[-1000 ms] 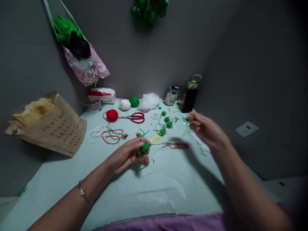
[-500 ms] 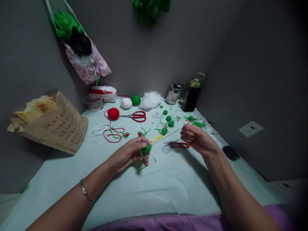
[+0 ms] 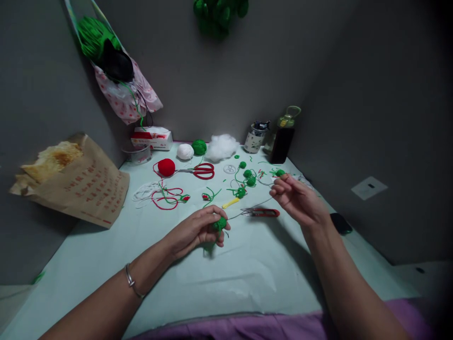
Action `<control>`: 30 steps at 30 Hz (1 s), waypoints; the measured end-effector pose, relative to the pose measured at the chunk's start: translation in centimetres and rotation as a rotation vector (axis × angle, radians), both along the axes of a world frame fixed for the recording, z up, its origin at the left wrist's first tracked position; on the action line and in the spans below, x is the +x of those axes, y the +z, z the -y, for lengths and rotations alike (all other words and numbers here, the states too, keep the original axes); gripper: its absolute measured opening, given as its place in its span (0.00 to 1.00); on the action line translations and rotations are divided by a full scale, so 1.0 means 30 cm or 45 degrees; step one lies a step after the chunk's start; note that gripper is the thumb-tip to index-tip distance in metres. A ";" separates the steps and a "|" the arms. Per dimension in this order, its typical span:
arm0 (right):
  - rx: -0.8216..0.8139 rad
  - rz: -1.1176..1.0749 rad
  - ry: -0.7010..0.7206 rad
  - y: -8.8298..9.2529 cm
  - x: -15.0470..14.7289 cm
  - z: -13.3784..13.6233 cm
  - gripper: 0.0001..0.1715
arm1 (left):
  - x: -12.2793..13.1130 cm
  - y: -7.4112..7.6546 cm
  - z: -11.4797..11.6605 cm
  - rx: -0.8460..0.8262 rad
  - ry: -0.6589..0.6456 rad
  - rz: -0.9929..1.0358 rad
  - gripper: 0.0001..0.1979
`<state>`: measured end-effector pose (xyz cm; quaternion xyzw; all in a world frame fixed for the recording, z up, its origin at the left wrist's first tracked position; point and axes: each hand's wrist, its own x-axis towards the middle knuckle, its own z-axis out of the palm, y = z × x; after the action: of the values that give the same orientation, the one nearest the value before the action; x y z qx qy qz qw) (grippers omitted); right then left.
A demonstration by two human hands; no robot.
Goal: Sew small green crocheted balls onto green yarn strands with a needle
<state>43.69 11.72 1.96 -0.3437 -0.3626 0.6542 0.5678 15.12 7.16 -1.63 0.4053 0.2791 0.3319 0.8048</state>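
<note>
My left hand [image 3: 198, 231] is closed around a small green crocheted ball [image 3: 220, 223] just above the pale tabletop [image 3: 226, 278]. A thin thread runs from the ball up to my right hand [image 3: 295, 198], whose fingertips are pinched together on it, raised over the table. Red-handled thread snips [image 3: 262, 213] and a yellow-handled hook [image 3: 230, 203] lie between my two hands. Several small green crocheted pieces [image 3: 246, 182] lie just beyond them.
Red scissors [image 3: 201, 171], a red yarn ball [image 3: 166, 167], white [image 3: 185, 151] and green [image 3: 199, 147] yarn balls and white stuffing [image 3: 221, 147] lie further back. A jar [image 3: 255, 138] and dark bottle [image 3: 282, 141] stand by the wall. A brown paper bag [image 3: 81, 186] sits left; a black object [image 3: 340, 223] right.
My right hand came in toward the snips, then rose and moved back out to the right, drawing the thread taut. My left hand kept hold of the green ball, shifting slightly down and to the right.
</note>
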 end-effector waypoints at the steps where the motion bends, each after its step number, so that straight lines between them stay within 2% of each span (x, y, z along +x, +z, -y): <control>1: 0.036 0.165 -0.055 -0.004 0.001 -0.001 0.14 | 0.001 0.003 0.001 -0.005 0.027 0.001 0.07; 4: 0.220 0.666 -0.358 -0.017 -0.004 0.002 0.17 | 0.003 0.014 0.001 -0.046 0.132 -0.006 0.09; 6: 0.311 0.834 -0.435 -0.021 -0.026 0.017 0.19 | 0.004 0.018 0.001 -0.083 0.196 -0.007 0.10; 8: 0.334 0.914 -0.331 -0.021 -0.067 0.044 0.21 | 0.005 0.019 0.000 -0.099 0.244 0.001 0.12; 13: 0.274 0.925 0.159 -0.021 -0.223 0.129 0.22 | 0.008 0.007 0.000 -0.057 0.284 -0.003 0.14; 17: 0.299 0.991 0.258 -0.042 -0.317 0.160 0.18 | 0.010 0.002 0.004 -0.013 0.289 -0.016 0.15; 21: 0.289 1.162 0.256 -0.066 -0.335 0.153 0.13 | 0.010 0.003 0.004 0.015 0.284 -0.052 0.16; 25: 0.287 1.017 0.349 -0.061 -0.316 0.162 0.16 | 0.010 0.001 -0.003 0.039 0.332 -0.109 0.17; 27: 0.406 1.053 0.458 -0.056 -0.316 0.184 0.14 | 0.010 -0.001 -0.005 0.045 0.384 -0.096 0.16; 30: 0.676 1.232 0.723 -0.050 -0.321 0.218 0.12 | 0.009 -0.005 -0.008 -0.018 0.410 -0.037 0.15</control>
<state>34.08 5.17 0.45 -0.3384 -0.8066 0.4374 0.2089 15.40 7.40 -1.78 0.3544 0.3545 0.4486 0.7399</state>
